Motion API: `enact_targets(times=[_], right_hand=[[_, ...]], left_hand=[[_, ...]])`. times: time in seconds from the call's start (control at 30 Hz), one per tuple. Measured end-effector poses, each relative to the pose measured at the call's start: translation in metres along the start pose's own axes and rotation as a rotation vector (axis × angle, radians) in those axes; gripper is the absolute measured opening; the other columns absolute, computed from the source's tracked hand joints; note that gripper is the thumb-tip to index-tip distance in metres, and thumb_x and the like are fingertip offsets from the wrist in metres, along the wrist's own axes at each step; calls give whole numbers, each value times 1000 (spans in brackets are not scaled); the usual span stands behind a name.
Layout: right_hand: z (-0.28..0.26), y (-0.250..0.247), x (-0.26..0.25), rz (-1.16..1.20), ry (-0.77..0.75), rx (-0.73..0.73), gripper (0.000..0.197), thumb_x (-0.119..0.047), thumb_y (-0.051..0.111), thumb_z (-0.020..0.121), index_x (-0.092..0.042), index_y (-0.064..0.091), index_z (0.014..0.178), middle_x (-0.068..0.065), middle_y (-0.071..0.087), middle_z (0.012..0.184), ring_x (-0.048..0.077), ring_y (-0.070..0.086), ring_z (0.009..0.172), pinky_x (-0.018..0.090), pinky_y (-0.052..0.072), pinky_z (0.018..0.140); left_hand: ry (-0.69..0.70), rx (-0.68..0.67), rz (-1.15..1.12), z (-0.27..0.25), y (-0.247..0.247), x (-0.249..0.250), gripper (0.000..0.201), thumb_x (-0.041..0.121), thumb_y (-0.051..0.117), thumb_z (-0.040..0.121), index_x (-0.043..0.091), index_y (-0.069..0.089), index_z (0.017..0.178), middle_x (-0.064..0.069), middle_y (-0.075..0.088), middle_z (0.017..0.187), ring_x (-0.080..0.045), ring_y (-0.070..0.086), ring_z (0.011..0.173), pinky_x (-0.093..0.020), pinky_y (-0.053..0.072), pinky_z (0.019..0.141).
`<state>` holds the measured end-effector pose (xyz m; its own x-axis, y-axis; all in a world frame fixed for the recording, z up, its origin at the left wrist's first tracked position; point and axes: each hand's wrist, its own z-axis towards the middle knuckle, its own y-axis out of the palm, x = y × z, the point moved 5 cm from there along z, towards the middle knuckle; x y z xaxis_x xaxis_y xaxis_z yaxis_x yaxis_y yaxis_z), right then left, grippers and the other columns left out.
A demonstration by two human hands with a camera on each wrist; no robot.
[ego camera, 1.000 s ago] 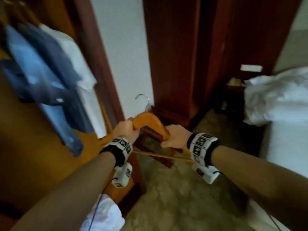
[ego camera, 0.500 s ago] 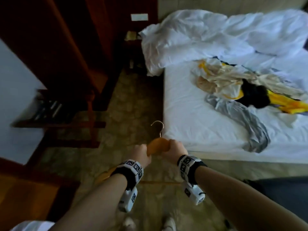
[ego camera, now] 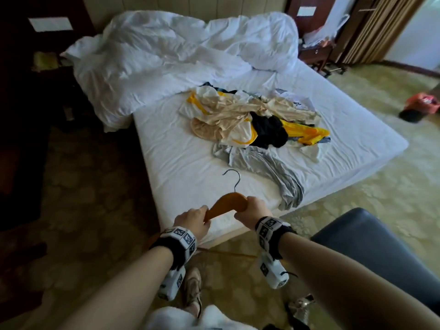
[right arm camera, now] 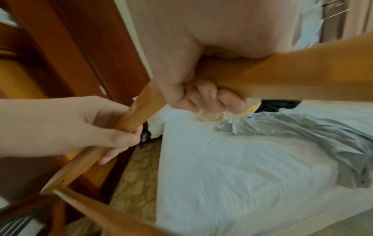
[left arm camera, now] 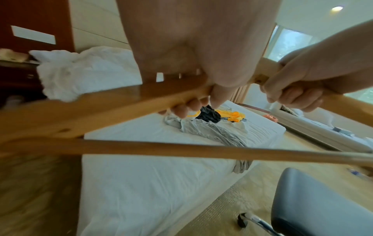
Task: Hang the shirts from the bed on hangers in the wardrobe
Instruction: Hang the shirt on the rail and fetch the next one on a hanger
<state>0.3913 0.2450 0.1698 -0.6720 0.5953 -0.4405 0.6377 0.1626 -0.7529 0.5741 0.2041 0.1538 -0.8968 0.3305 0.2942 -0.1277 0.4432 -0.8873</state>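
Wooden hanger (ego camera: 227, 206) gripped by both fists, left hand (ego camera: 193, 220) and right hand (ego camera: 252, 214) curled round its shoulders, metal hook beyond the knuckles, shirts (ego camera: 252, 122) heaped on bed (ego camera: 181, 167) further ahead.

Wooden hanger (ego camera: 227, 206) held upright, shirts (ego camera: 252, 122) heaped on bed (ego camera: 181, 167)

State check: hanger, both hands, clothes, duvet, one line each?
Hanger: bare, held over the bed's near corner, hook up.
Left hand: grips the hanger's left arm.
Right hand: grips the hanger's right arm.
Clothes pile: heaped on the bed, none on a hanger.
Grey shirt: crumpled, one end drooping over the bed's edge.
Duvet: bunched at the head of the bed.
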Motion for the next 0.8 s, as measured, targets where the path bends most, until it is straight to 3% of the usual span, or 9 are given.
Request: enact_targets(times=[0.13,0.2,0.27,0.43,0.57,0.7,0.8], right_hand=[[55,-32,-5,105,91,-24,23,-21,78,75,-16,62,89,5,66,81,18,59,65,30,52,58],[74,-40,-9,212,117,-84,22,-21,80,76,-12,64,89,3,63,69,17,54,54,30,47,51],[87,-45,-10,335,147,-154,29,-27,80,79,-8,67,97,4,65,68,16,53,52,27,41,47],[139,-76,-8,657,222,-236,55,-54,66,89,1,70,96,14,73,76,23,64,56,27,49,53],[201,-99,8,701,290,-225,66,-62,66,85,2,71,99,15,74,78,23,65,58,27,50,54],[282,-131,20,727,381,-340,75,-73,64,79,-1,72,96,15,74,82,25,68,63,28,52,59],[329,-144,30,728,453,-404,69,-65,61,87,1,68,105,19,71,79,30,68,60,30,54,56]], left_hand=[[102,-60,-11,65,-23,7,22,40,46,98,23,51,111,-5,66,104,-30,65,94,-42,53,84],[119,-89,21,94,-31,11,22,38,45,99,22,50,113,-6,64,105,-30,64,94,-41,52,83],[127,-120,51,118,-37,13,21,37,44,100,22,51,113,-6,64,105,-30,64,93,-41,52,82],[201,-187,48,192,-43,31,18,36,43,100,24,49,111,-5,64,100,-29,63,89,-42,53,80],[197,-241,35,261,-43,57,19,36,44,99,23,50,111,-6,64,101,-30,63,91,-43,53,82],[153,-288,-2,345,-38,83,22,36,47,98,25,52,116,-7,65,108,-31,63,97,-42,52,84],[174,-326,13,383,-32,100,23,35,47,99,27,53,120,-5,64,110,-30,62,100,-39,50,84]])
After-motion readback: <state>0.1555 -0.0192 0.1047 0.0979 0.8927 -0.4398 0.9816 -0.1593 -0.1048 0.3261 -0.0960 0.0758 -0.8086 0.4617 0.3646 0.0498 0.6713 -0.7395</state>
